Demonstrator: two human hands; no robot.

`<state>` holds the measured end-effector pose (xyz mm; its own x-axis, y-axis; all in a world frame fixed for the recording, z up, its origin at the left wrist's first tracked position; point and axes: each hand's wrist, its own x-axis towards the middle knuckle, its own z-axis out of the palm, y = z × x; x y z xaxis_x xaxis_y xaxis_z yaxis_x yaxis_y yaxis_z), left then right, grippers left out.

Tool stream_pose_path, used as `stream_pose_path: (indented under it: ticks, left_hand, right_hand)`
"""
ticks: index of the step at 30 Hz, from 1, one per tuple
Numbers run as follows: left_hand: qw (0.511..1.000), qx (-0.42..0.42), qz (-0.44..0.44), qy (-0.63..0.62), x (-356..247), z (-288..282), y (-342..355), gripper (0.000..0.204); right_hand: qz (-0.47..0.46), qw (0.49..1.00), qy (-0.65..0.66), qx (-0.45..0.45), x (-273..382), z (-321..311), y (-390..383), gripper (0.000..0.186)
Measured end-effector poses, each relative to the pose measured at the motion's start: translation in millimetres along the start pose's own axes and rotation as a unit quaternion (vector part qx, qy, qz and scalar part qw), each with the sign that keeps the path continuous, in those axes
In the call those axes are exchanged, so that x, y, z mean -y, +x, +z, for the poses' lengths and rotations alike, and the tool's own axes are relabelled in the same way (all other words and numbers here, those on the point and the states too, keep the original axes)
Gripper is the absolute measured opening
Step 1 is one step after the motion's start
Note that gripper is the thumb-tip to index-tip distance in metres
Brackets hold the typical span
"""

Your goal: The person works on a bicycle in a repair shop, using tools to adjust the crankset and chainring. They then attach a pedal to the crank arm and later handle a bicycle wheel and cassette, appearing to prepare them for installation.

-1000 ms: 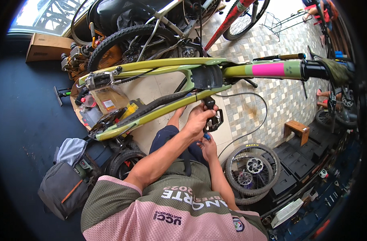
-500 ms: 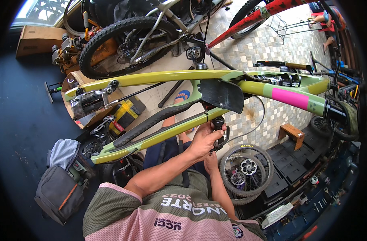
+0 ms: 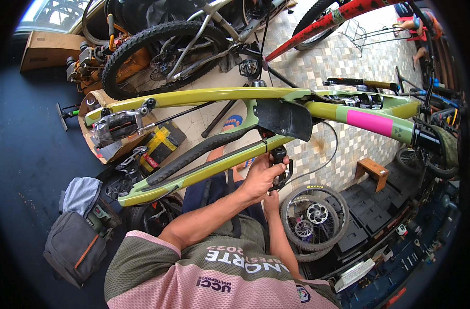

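The left hand was curled around a black pedal just beneath the green bike frame; what the right hand gripped, I couldn't tell. Wheels lay rightward, a backpack leftward. The frame partly hid an open cardboard box and its contents. A grey bike stood beyond.

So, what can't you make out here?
All in the head view:
Right hand: partly hidden behind the left hand and bicycle pedal; whether it holds anything is unclear.
Open cardboard box: contents partly covered by the olive-green bicycle frame.
Red bicycle frame: cut off by the top edge.
Wrenches, lower right: too small for detail.
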<state>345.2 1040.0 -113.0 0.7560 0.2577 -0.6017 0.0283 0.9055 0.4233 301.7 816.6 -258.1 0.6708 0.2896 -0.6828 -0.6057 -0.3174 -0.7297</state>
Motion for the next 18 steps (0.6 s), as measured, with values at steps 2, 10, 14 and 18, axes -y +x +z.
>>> stream_pose_path:
  ticks: [2, 10, 14, 18]
  left_hand:
    - [1.0, 0.004, -0.005, 0.005, 2, -2, 1, 0.026]
    - [1.0, 0.013, 0.008, 0.005, 5, -4, 3, 0.034]
    - [1.0, 0.01, 0.012, 0.016, 7, -7, 4, 0.035]
    - [1.0, -0.004, -0.002, 0.004, 3, -3, 2, 0.035]
  right_hand:
    - [0.134, 0.976, 0.171, 0.019, 1, -15, 6, 0.02]
    - [0.104, 0.987, 0.122, 0.009, 3, -15, -4, 0.019]
    - [0.165, 0.959, 0.228, 0.015, 25, -9, 1, 0.018]
    - [0.237, 0.898, 0.368, 0.034, 25, -5, 12, 0.02]
